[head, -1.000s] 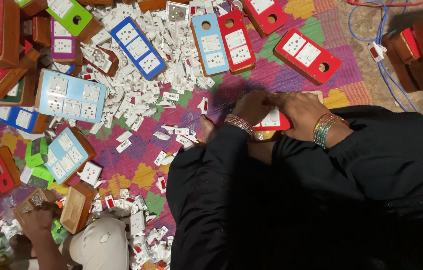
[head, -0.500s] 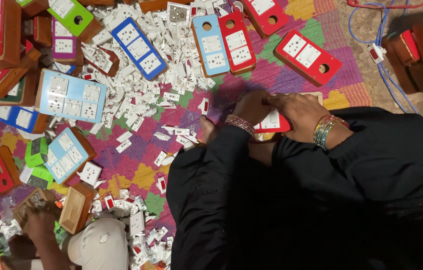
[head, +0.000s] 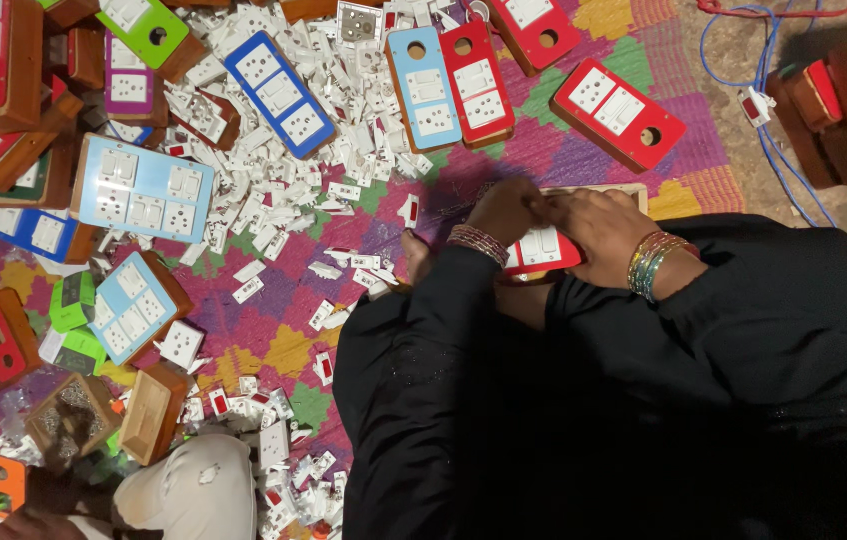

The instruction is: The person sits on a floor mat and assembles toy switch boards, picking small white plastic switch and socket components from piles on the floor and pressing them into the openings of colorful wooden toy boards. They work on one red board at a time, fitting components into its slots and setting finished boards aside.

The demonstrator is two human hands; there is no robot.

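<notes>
My left hand and my right hand meet over a red switch board with white switches, which rests on my lap. Both hands grip its upper edge, fingers curled over it. A pale wooden box edge shows just behind my right hand. Bangles ring both wrists, and black sleeves cover my arms. A loose white switch lies on the mat just left of my left hand.
A colourful woven mat holds a heap of loose white switches and several red, blue and green switch boards on wooden boxes. Blue cable lies at the right. Another person's knee is at the lower left.
My hands stay on the red switch board. The other person's hand at the lower left has drawn down towards the frame's edge.
</notes>
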